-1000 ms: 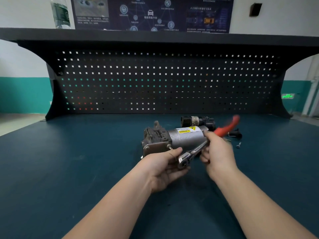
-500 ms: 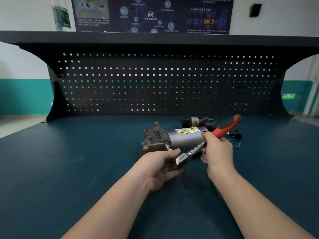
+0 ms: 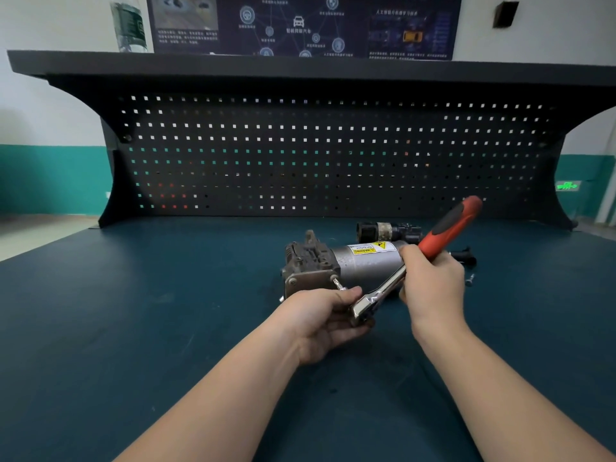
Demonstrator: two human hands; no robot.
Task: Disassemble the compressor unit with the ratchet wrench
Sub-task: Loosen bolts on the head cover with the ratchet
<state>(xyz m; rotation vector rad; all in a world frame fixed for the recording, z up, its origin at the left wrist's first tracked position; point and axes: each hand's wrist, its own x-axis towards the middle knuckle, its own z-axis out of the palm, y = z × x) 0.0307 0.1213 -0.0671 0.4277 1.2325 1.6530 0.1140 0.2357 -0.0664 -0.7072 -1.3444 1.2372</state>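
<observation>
I grip the ratchet wrench (image 3: 410,271) with both hands (image 3: 328,316); one bolt (image 3: 338,284) half out of the compressor unit (image 3: 343,265), disassembly barely begun.

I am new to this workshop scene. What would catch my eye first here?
First, the ratchet wrench with its red handle, held by both hands, right hand on the handle, left hand at its head. Just behind lies the grey compressor unit with a yellow warning label, mid-bench.

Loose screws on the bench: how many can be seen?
1. A small loose screw lies on the bench right of the compressor unit, beyond the right hand. Others may be hidden behind the hands.
</observation>
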